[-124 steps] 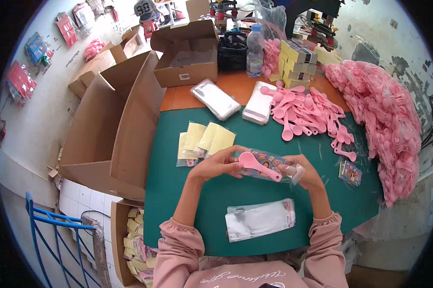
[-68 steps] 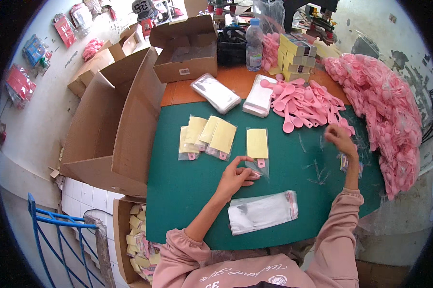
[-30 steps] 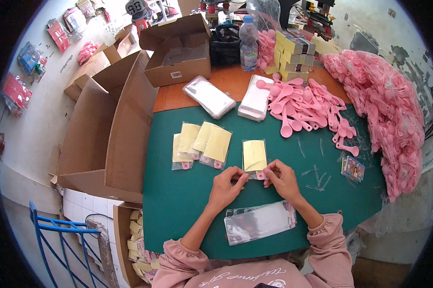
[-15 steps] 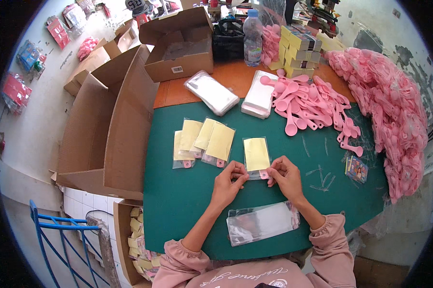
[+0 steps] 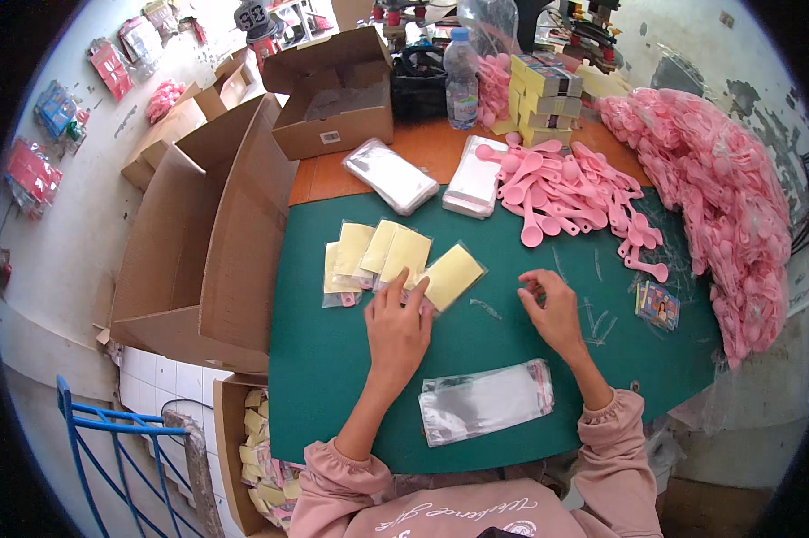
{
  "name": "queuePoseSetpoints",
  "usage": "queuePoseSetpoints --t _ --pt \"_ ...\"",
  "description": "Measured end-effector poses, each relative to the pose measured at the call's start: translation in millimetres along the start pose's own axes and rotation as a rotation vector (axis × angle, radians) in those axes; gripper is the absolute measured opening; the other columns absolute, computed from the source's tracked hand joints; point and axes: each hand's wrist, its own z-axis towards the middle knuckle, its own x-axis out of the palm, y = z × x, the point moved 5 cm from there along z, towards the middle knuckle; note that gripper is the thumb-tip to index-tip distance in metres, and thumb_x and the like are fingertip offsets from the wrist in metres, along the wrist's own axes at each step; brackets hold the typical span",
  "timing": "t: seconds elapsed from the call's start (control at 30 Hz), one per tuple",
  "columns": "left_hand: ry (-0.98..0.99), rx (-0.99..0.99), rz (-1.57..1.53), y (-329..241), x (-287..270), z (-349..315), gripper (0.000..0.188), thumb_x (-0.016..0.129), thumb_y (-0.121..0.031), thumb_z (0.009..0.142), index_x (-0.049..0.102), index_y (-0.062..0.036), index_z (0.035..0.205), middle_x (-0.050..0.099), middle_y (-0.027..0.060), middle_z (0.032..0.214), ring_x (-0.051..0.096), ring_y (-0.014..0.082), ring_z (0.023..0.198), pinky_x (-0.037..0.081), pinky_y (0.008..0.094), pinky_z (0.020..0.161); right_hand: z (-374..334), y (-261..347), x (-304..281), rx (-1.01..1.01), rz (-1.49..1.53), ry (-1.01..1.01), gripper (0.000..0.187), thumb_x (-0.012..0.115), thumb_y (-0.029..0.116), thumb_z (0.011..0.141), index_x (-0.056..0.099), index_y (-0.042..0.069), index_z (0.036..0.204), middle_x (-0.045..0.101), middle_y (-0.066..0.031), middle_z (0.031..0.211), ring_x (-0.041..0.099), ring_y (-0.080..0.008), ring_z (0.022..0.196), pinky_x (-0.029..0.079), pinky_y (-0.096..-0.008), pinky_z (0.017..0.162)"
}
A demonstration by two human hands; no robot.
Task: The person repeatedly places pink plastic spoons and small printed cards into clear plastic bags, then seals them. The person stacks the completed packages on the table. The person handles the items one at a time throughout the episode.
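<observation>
Sleeves of clear plastic bags (image 5: 485, 401), stacked flat, are lying nearest me at lower centre. Above them I am resting my left hand (image 5: 397, 323) fingers-spread on the yellow card packet in its clear bag (image 5: 449, 276), which is slanting up to the right. My right hand (image 5: 552, 308) is hovering loosely curled and empty, well right of it. Pink plastic spoons (image 5: 570, 188) are heaped beyond, upper right.

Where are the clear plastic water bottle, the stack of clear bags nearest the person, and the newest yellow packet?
clear plastic water bottle (image 5: 461, 81), head view, its label.
stack of clear plastic bags (image 5: 485, 402), head view, its middle.
yellow flat bagged packet (image 5: 452, 275), head view, its yellow card.
</observation>
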Motion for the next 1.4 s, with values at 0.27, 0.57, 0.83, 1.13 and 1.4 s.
queuePoseSetpoints --t 0.27,0.57,0.83,1.13,1.4 --pt "0.205 0.322 0.447 17.8 20.2 27.0 0.049 0.049 -0.053 0.078 0.047 -0.0324 0.122 0.027 0.007 0.139 0.014 0.0376 0.13 0.011 0.0734 0.089 -16.8 5.5 18.1 -0.539 -0.256 0.22 0.026 0.059 0.004 0.069 0.06 0.002 0.095 0.057 -0.011 0.093 0.054 -0.0269 0.089 0.044 -0.0324 0.081" --pt "0.134 0.131 0.513 61.3 -11.6 22.5 0.047 0.053 -0.049 0.078 0.05 -0.0273 0.12 0.02 0.0069 0.142 0.007 0.0399 0.13 0.008 0.075 0.088 73.0 -130.1 -224.7 0.114 -0.489 0.183 0.02 0.059 0.013 0.07 0.06 -0.002 0.084 0.061 -0.0171 0.075 0.06 -0.0327 0.068 0.047 -0.039 0.061" --pt "0.528 0.204 -0.257 -48.2 32.1 -18.1 0.031 0.065 -0.028 0.074 0.054 -0.0076 0.095 0.049 0.0113 0.096 0.054 0.0286 0.086 0.045 0.0363 0.072 120.0 -78.3 -137.7 -0.241 -0.625 -0.127 0.023 0.059 0.02 0.07 0.06 -0.001 0.079 0.057 -0.0186 0.074 0.056 -0.0323 0.071 0.044 -0.0403 0.065" --pt "0.585 0.308 -0.313 -76.6 52.2 -38.9 0.026 0.065 -0.019 0.073 0.053 -0.0055 0.091 0.05 0.011 0.087 0.056 0.0277 0.077 0.047 0.0372 0.064 144.5 -56.7 8.2 -0.266 -0.617 -0.123 0.03 0.061 0.009 0.071 0.046 -0.004 0.093 0.055 -0.0249 0.079 0.055 -0.0397 0.076 0.043 -0.0445 0.067" --pt "0.521 0.345 -0.52 -68.5 47.3 -37.8 0.014 0.056 -0.006 0.075 0.056 -0.003 0.089 0.051 0.0121 0.082 0.056 0.0257 0.074 0.045 0.0341 0.066 107.4 -42.4 -46.5 -0.064 -0.073 -0.059 0.052 0.051 -0.001 0.07 0.042 0.0 0.121 0.055 -0.0102 0.082 0.056 -0.0206 0.074 0.043 -0.0312 0.062"
